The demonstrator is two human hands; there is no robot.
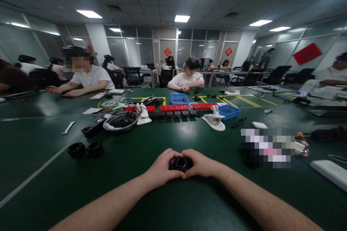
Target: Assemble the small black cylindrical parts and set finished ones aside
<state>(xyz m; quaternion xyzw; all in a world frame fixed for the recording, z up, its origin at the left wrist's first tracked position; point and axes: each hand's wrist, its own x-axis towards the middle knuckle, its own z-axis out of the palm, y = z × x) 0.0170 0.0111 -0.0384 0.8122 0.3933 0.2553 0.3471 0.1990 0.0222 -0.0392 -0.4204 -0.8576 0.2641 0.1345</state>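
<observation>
Both hands curl around a black round part with a hole in its middle (180, 163), just above or on the green table in front of me. My left hand (162, 168) closes on its left side, and my right hand (200, 164) on its right. The two thumbs meet at the near edge, and the fingers hide much of the part's outer sides. Away to the left, two black, rounded, hollow-looking parts, one (76, 150) beside the other (94, 149), lie on the table.
Farther left are an open-ended wrench (68, 128) and a metal bowl (132, 120) holding black items. Red strips (174, 107), blue trays (180, 98) and a white clamp stand (216, 120) line the middle. A white slab (330, 173) lies right. People sit across the table.
</observation>
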